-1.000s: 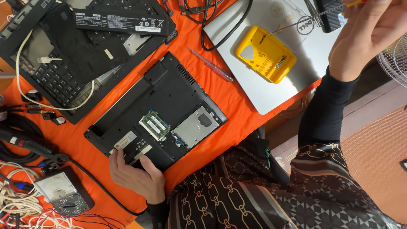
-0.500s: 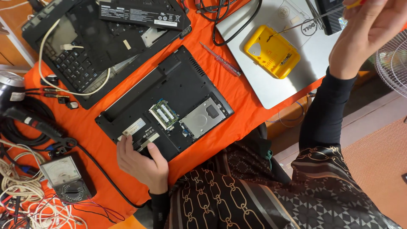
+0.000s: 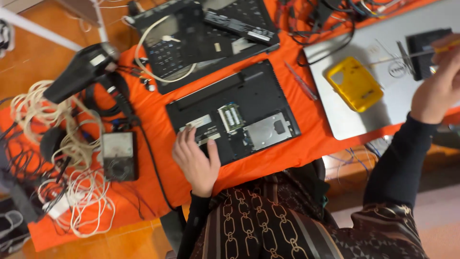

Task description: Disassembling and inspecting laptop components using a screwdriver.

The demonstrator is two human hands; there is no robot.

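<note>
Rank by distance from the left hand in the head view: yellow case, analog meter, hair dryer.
From the left hand:
1. Analog meter, just to its left on the orange cloth.
2. Hair dryer, upper left.
3. Yellow case, far right on the silver laptop.

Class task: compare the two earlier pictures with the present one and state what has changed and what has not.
The left hand slid further onto the opened black laptop, fingers now over its near corner. The right hand stayed raised over the silver laptop, keeping its grip on a screwdriver. The yellow case and meter stayed put; only the camera shifted.
</note>
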